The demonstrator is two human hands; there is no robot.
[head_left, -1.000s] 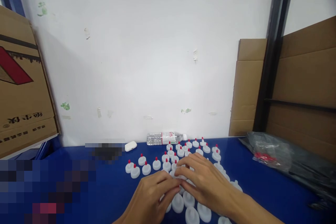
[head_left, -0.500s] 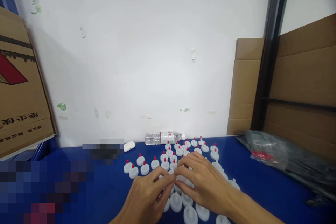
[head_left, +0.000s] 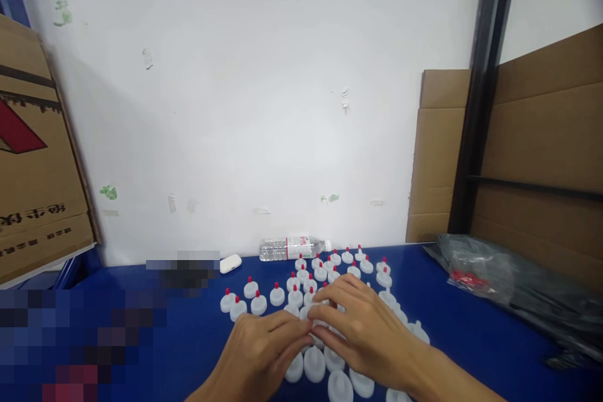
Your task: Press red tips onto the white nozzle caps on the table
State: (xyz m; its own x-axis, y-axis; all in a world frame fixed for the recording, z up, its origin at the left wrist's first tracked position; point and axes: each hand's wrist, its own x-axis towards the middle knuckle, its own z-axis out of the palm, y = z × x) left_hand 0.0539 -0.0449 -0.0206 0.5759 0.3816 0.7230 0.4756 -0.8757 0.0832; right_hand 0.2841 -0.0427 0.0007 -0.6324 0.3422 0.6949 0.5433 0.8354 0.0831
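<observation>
Head view: your left hand (head_left: 257, 352) and right hand (head_left: 372, 333) meet fingertip to fingertip over the caps (head_left: 276, 295). These are white with red tips and stand in loose rows from the middle of the worktop (head_left: 471, 339) toward its near edge. The fingers (head_left: 330, 301) of both hands are narrow, drawn in around one cap (head_left: 316, 321) at the middle of the cluster. Your hands hide most of it, so I cannot tell whether either hand truly grips it or only rests on it. More caps sit under your right palm and by your wrists, close against one another.

To my eye the step here is fine fingertip work on that one cap. Use the tips only, lift your right palm clear of the caps beneath it, and work straight along the cap's own axis so its neighbours do not tip or scatter.

At the far edge a bottle (head_left: 292, 248) lies on its side, with a small white case (head_left: 230, 263) just left of it. A bag (head_left: 494, 276) sits at the right edge, and boxes (head_left: 32, 169) stand at both sides.
</observation>
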